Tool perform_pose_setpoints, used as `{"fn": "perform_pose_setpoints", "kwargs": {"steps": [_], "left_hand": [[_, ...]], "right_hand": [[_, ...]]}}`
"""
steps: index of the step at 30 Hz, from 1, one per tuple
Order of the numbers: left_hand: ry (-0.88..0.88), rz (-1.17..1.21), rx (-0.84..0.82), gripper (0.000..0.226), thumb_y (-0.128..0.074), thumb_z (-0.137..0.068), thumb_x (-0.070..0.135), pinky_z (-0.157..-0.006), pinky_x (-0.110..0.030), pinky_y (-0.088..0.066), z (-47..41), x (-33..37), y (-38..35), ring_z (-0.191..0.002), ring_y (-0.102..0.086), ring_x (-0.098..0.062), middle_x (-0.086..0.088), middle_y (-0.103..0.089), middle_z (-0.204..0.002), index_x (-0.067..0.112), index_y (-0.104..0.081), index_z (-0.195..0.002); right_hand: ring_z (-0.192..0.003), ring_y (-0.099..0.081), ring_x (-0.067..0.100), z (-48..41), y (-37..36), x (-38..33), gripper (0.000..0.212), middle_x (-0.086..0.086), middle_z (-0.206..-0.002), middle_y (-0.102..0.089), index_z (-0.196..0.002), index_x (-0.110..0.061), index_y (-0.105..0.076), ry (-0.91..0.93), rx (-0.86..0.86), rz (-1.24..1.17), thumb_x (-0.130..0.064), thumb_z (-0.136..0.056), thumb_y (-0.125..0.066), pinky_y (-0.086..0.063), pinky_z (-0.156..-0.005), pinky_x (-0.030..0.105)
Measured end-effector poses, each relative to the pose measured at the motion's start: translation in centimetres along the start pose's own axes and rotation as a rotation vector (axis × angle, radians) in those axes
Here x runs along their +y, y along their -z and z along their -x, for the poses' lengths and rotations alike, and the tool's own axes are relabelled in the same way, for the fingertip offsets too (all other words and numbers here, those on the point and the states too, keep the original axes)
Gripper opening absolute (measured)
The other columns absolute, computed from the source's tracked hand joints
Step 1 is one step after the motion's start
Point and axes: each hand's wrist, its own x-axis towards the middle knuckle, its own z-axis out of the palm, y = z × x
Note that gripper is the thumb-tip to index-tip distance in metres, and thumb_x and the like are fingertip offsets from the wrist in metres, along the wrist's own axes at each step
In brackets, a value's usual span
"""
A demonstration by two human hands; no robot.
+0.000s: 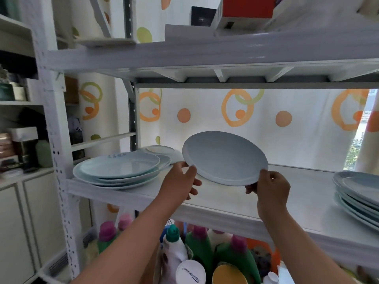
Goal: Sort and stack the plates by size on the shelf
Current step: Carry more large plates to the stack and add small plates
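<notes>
A pale blue plate (224, 157) is tilted up above the middle of the white shelf (229, 198). My left hand (181, 181) grips its left rim and my right hand (270, 190) grips its lower right rim. A stack of several pale blue plates (117, 171) lies on the shelf's left end. Behind that stack sit smaller plates (162, 151), partly hidden by it. Another stack of plates (359, 196) rests at the shelf's right end, cut off by the frame edge.
An upper shelf (205, 56) hangs close overhead with boxes on it. Below the shelf stand several detergent bottles (205, 242). A perforated white post (59, 160) frames the left side. A cabinet with jars (20, 150) is at far left. A curtain hangs behind.
</notes>
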Motion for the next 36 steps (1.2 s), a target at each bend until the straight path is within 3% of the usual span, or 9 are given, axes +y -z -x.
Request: {"fn": "perform_pose_setpoints", "kwargs": {"steps": [4, 10, 14, 18, 23, 26, 30, 36], "left_hand": [[-0.030, 0.163, 0.020, 0.034, -0.044, -0.093, 0.016, -0.040, -0.019, -0.045, 0.6, 1.4, 0.9, -0.040, -0.057, -0.008, -0.004, -0.070, -0.074, 0.008, -0.042, -0.127], [-0.074, 0.205, 0.226, 0.019, -0.039, -0.091, 0.007, -0.041, -0.017, -0.049, 0.8, 1.9, 5.0, -0.036, -0.057, -0.005, -0.011, -0.065, -0.066, 0.005, -0.053, -0.105], [0.070, 0.308, 0.373, 0.030, -0.039, -0.093, 0.012, -0.038, -0.018, -0.047, -1.4, 0.8, 9.7, -0.034, -0.058, -0.008, -0.011, -0.066, -0.056, -0.009, -0.054, -0.109], [0.176, 0.373, 0.427, 0.034, -0.038, -0.096, 0.010, -0.034, -0.017, -0.047, -3.1, -0.4, 13.6, -0.030, -0.056, -0.009, -0.018, -0.063, -0.065, -0.015, -0.049, -0.117], [0.235, 0.289, 0.472, 0.034, -0.036, -0.096, 0.008, -0.031, -0.014, -0.043, -4.0, -1.5, 16.5, -0.026, -0.053, -0.008, -0.020, -0.061, -0.068, -0.017, -0.052, -0.114], [0.286, 0.250, 0.461, 0.032, -0.036, -0.097, 0.008, -0.031, -0.015, -0.043, -4.3, -1.9, 17.2, -0.031, -0.056, -0.010, -0.020, -0.063, -0.070, -0.014, -0.052, -0.115], [0.322, 0.192, 0.403, 0.024, -0.035, -0.098, 0.005, -0.032, -0.013, -0.042, -4.2, -1.8, 16.9, -0.051, -0.050, -0.014, -0.018, -0.061, -0.069, -0.010, -0.050, -0.109], [0.356, -0.040, 0.302, 0.018, -0.034, -0.095, 0.005, -0.032, -0.012, -0.034, -3.5, -2.1, 17.6, -0.049, -0.042, -0.011, -0.013, -0.063, -0.069, 0.002, -0.048, -0.106]], "right_hand": [[-0.030, -0.055, 0.016, 2.0, -1.9, -1.1, 0.020, 0.015, -0.051, -0.058, -0.077, 0.002, -0.054, -0.076, -0.029, -0.138, -0.011, -0.091, -0.046, -0.050, -0.038, 0.025], [-0.036, -0.058, 0.016, 4.7, -5.4, -2.5, 0.028, 0.015, -0.056, -0.061, -0.083, 0.002, -0.057, -0.155, -0.251, -0.253, -0.020, -0.097, -0.046, -0.049, -0.038, 0.023], [-0.036, -0.056, 0.017, 5.9, -7.4, -3.5, 0.026, 0.019, -0.067, -0.065, -0.091, -0.001, -0.056, -0.223, -0.479, -0.246, -0.021, -0.099, -0.041, -0.047, -0.035, 0.024], [-0.037, -0.056, 0.018, 6.8, -8.8, -3.7, 0.023, 0.020, -0.068, -0.064, -0.094, -0.001, -0.056, -0.219, -0.525, -0.203, -0.017, -0.099, -0.040, -0.046, -0.035, 0.024], [-0.036, -0.056, 0.018, 7.2, -9.4, -3.9, 0.023, 0.020, -0.065, -0.063, -0.090, -0.003, -0.057, -0.197, -0.541, -0.198, -0.016, -0.099, -0.040, -0.046, -0.034, 0.024], [-0.037, -0.056, 0.018, 7.3, -9.5, -3.9, 0.023, 0.019, -0.065, -0.064, -0.088, -0.005, -0.058, -0.186, -0.552, -0.185, -0.016, -0.099, -0.040, -0.046, -0.035, 0.024], [-0.039, -0.058, 0.019, 7.5, -9.6, -3.7, 0.023, 0.018, -0.065, -0.065, -0.087, -0.008, -0.058, -0.166, -0.558, -0.142, -0.016, -0.099, -0.040, -0.047, -0.038, 0.025], [-0.040, -0.058, 0.020, 7.3, -9.2, -3.4, 0.022, 0.019, -0.067, -0.065, -0.092, -0.006, -0.058, -0.169, -0.568, -0.119, -0.015, -0.099, -0.039, -0.048, -0.039, 0.026]]}}
